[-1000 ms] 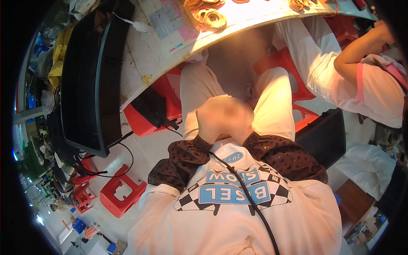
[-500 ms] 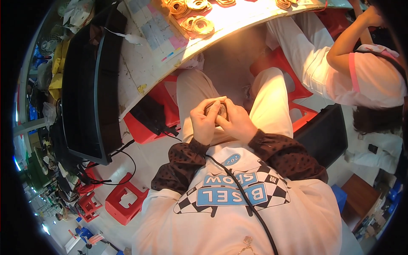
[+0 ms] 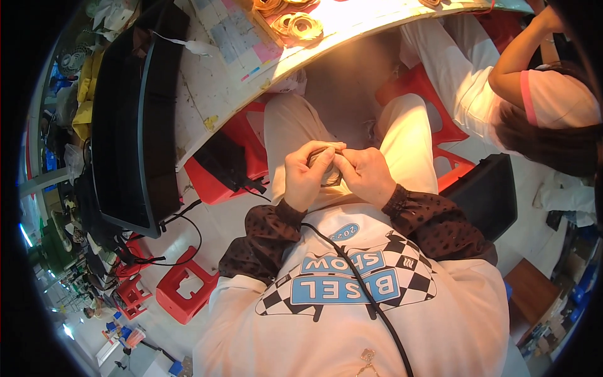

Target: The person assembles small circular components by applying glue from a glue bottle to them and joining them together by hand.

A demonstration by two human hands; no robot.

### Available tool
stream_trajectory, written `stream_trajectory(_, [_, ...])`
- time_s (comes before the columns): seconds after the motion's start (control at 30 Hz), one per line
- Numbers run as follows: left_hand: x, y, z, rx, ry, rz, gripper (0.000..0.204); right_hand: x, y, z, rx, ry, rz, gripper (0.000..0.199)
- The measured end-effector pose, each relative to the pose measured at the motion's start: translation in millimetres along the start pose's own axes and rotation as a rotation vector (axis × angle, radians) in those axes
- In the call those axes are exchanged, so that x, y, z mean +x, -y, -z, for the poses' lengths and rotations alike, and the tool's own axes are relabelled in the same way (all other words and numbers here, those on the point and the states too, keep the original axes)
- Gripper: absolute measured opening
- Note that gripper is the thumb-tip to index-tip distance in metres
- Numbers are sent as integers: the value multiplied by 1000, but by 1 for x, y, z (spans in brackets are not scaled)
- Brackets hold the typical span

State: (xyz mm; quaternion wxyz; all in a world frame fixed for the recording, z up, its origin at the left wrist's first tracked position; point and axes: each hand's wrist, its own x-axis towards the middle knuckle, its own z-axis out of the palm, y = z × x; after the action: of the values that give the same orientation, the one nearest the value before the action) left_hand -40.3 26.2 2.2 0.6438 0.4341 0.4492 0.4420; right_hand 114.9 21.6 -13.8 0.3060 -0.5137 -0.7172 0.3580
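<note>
Piece [image 3: 331, 176]: held above the lap, between both hands; small, rounded, dark at the rim and paler inside (too covered by fingers to tell its exact make).
Left grip [image 3: 303, 173]: pinching the left side of the piece, thumb across the near face, fingers curled behind.
Right grip [image 3: 370, 176]: bent in at the upper right edge of the piece, apparently pinching there, thumb tip near the other thumb; contact behind the piece hidden, so cannot tell how firmly.
Handling: probably best steadied on the left and worked in short, even pinches on the right; press lightly, to avoid creasing or skewing the rim.
Thumbs: best set low on the face, to leave the middle open to view.
Light: strongest over the counter [image 3: 204, 103] and the right knee; worth tilting the piece that way to check the edge.
Cuffs [image 3: 397, 204]: dark, dotted, gathered at the wrists; to be held clear of the fingers.
Cable [image 3: 361, 274]: running down over the shirt [image 3: 276, 345]; best left slack, well away from the wrists.
Coils [image 3: 304, 27]: lying on the counter, well apart from both hands.
</note>
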Motion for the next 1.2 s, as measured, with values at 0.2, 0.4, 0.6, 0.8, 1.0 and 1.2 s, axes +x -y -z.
stream_trajectory(0.2, [-11, -6, 3, 209, -57, -50, 17, -5, 18, -8, 130, 22, -141, 25])
stream_trajectory(0.4, [-10, -3, 7, 15, 0, 68, 18, -9, 21, -4, 142, 19, -202, 34])
stream_trajectory(0.6, [-10, -2, -2, 238, -99, -69, 17, -13, 3, -18, 163, -79, -144, 31])
stream_trajectory(0.8, [1, -1, 2, 145, 41, -30, 21, -24, -4, -22, 455, 80, -312, 31])
stream_trajectory(1.0, [-3, 6, -6, 330, -90, -169, 17, -20, 5, -26, 497, 112, -438, 23])
stream_trajectory(1.2, [4, 13, -11, 389, -133, -235, 16, -24, -9, -40, 279, -97, -265, 27])
